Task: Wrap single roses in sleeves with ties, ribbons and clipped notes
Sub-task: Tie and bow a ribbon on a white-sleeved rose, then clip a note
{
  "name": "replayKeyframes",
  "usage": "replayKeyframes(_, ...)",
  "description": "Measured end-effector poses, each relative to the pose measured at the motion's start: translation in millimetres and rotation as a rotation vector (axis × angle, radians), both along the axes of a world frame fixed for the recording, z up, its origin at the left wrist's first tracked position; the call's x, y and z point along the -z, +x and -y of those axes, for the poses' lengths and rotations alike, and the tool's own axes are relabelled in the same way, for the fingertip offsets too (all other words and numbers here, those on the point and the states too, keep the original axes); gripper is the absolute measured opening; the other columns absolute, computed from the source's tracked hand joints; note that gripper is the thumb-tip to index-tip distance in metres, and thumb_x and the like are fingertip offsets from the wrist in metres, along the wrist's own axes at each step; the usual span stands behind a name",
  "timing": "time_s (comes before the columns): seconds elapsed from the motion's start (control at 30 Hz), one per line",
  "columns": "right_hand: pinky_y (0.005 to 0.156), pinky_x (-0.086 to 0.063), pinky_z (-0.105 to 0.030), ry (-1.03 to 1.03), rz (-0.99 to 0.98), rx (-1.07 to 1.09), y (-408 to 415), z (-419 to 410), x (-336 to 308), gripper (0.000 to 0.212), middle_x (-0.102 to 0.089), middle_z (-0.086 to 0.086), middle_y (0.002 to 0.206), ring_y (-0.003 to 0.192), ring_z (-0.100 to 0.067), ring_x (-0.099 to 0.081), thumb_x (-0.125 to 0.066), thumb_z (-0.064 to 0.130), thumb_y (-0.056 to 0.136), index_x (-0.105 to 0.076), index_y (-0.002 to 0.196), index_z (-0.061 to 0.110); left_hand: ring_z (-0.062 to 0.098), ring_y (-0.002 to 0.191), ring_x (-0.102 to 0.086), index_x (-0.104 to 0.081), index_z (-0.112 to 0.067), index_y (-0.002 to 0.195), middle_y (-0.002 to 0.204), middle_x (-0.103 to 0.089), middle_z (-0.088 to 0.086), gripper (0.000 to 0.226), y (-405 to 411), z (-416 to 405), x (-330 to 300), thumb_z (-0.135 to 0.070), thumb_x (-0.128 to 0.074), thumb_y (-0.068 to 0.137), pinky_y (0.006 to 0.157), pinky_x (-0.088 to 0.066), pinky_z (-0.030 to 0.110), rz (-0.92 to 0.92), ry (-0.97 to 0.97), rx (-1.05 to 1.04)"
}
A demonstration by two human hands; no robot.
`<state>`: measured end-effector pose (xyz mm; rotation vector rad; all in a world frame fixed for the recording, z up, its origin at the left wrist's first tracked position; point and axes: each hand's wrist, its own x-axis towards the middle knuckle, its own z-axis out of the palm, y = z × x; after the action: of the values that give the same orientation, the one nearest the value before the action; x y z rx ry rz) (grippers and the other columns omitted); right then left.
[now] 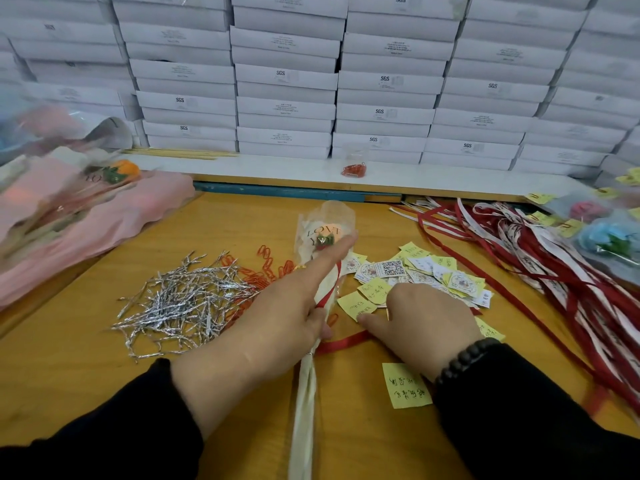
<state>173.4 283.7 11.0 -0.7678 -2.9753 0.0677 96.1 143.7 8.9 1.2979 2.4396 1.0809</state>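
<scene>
Centre of the table (104,375): sleeved rose (323,237) lies with its long axis running near-to-far, bloom end away from the person, stem end toward them and off the bottom edge of the view. Left hand (294,306) lies flat along the sleeve, fingers straight, index reaching up to the bloom, thumb against the sleeve near the tied neck, so it pins the rose, not a curled grip. Red ribbon (341,342) crosses the sleeve at the neck and runs out to the right under the right hand (424,320). Right hand is knuckles-up just right of the sleeve, fingers bent down onto the yellow notes (360,301); whether it has pinched one I cannot tell, fingertips are hidden. Hands are close together, either side of the sleeve, not touching each other. Judgement: tie and ribbon look on, note and clip step is in hand. Key relation: note pile (415,271) sits immediately right of the sleeve, red paper clips (266,263) sit just left of it beyond the left hand, next to the silver twist ties (180,299). So the right hand is nearer the notes, but a clip means crossing over the sleeve or freeing the left hand. Spare ribbons (554,254) far right, finished roses (602,237) beyond them, pink sleeves (86,220) far left.
</scene>
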Motion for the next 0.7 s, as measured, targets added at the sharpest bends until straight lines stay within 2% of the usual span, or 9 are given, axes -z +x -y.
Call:
replayKeyframes(0.07,0.044,-0.024,-0.024,0.022,-0.033,-0.007,0.1,2.7,2.3,0.046,-0.040,0.005,0.064,0.054,-0.011,-0.037,-0.043,0.052,0.091,-0.031,0.062,0.018,0.000,0.078,-0.065,0.003,-0.080,0.117,0.121,-0.056,-0.013,0.094,1.1,0.3,-0.7,-0.003,-0.046,0.094,0.071,-0.051,0.013,-0.021,-0.025,0.033)
replayKeyframes(0.17,0.047,-0.028,-0.023,-0.017,-0.084,-0.021,-1.0,2.1,5.0,0.031,-0.045,0.005,0.070,0.065,-0.014,-0.046,-0.045,0.037,0.092,-0.039,0.069,0.018,0.008,0.079,-0.064,0.006,-0.079,0.120,0.105,-0.063,-0.008,0.092,3.9,0.4,-0.6,-0.006,-0.045,0.094,0.079,-0.054,0.033,-0.064,-0.070,0.039)
replayKeyframes(0.23,0.054,-0.036,-0.025,-0.074,-0.101,-0.045,-1.2,0.5,6.0,0.012,-0.055,0.004,0.082,0.078,-0.017,-0.054,-0.046,0.024,0.091,-0.049,0.082,0.017,0.009,0.077,-0.065,0.002,-0.077,0.123,0.108,-0.064,-0.006,0.091,3.7,0.3,0.5,-0.004,-0.045,0.094,0.083,-0.053,0.034,-0.020,-0.044,0.045)
replayKeyframes(0.3,0.065,-0.042,-0.026,-0.156,-0.143,-0.083,-1.7,-1.3,8.6,0.006,-0.059,0.004,0.089,0.084,-0.016,-0.056,-0.047,0.017,0.089,-0.052,0.085,0.018,0.007,0.072,-0.066,-0.006,-0.072,0.128,0.127,-0.057,-0.008,0.090,1.6,-0.1,1.5,0.001,-0.044,0.093,0.084,-0.054,0.031,0.076,0.028,0.065)
replayKeyframes(0.37,0.064,-0.043,-0.020,-0.338,-0.295,-0.114,-3.5,-2.6,10.0,0.008,-0.060,0.005,0.080,0.075,-0.010,-0.055,-0.053,0.014,0.085,-0.057,0.079,0.017,0.010,0.067,-0.067,-0.014,-0.067,0.131,0.142,-0.043,-0.014,0.090,-1.6,-0.2,2.9,0.007,-0.044,0.091,0.078,-0.055,0.026,0.192,0.128,0.096)
replayKeyframes(0.43,0.059,-0.043,-0.013,-0.638,-0.508,-0.102,-6.8,-1.2,8.5,0.010,-0.063,0.002,0.075,0.069,-0.008,-0.057,-0.059,0.009,0.082,-0.060,0.074,0.014,0.014,0.068,-0.068,-0.019,-0.065,0.130,0.144,-0.039,-0.019,0.091,-4.1,-0.3,4.4,0.012,-0.045,0.089,0.073,-0.055,0.020,0.283,0.210,0.126)
replayKeyframes(0.5,0.062,-0.049,-0.015,-1.056,-0.675,-0.098,-8.5,1.1,5.2,0.011,-0.070,-0.006,0.077,0.071,-0.012,-0.064,-0.061,0.004,0.083,-0.061,0.074,0.011,0.017,0.072,-0.068,-0.020,-0.064,0.130,0.143,-0.039,-0.019,0.093,-4.9,-0.9,5.0,0.014,-0.047,0.087,0.073,-0.055,0.021,0.328,0.250,0.138)
replayKeyframes(0.57,0.060,-0.051,-0.021,-1.364,-0.721,-0.107,-8.6,4.0,4.2,0.011,-0.071,-0.009,0.071,0.064,-0.014,-0.066,-0.058,0.001,0.086,-0.059,0.078,0.008,0.019,0.072,-0.068,-0.019,-0.064,0.132,0.142,-0.039,-0.020,0.094,-4.6,-1.7,5.5,0.014,-0.048,0.087,0.074,-0.056,0.023,0.335,0.271,0.135)
replayKeyframes(0.7,0.050,-0.048,-0.020,-1.494,-0.675,-0.108,-7.6,7.1,8.0,0.010,-0.063,-0.007,0.057,0.049,-0.013,-0.059,-0.056,-0.002,0.087,-0.063,0.080,0.001,0.014,0.073,-0.068,-0.015,-0.067,0.131,0.147,-0.034,-0.014,0.096,-1.6,-2.3,4.7,0.013,-0.048,0.087,0.079,-0.056,0.027,0.316,0.269,0.148)
